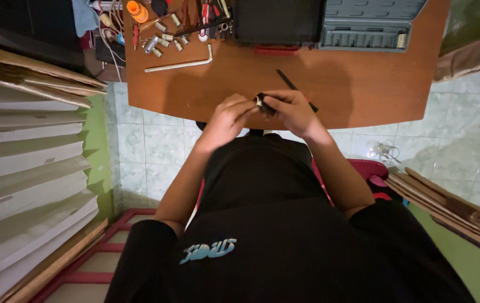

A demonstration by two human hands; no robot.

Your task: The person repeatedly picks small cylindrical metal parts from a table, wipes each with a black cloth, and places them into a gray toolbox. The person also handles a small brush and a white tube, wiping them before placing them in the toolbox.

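Both of my hands meet at the near edge of a brown wooden table [358, 84]. My right hand [293, 112] grips a small black part [263, 102] with a pale end. The fingers of my left hand [230, 115] pinch the same part from the left. A thin black tool [288, 82] lies on the table just beyond my right hand, partly hidden by it. What the small part is cannot be made out.
A long metal hex key [181, 64] lies at the table's left. Several loose sockets [164, 40] and hand tools [206, 17] sit at the far left, an open grey tool case [363, 25] at the back. Stacked boards [27, 146] stand left, cardboard [453, 207] right.
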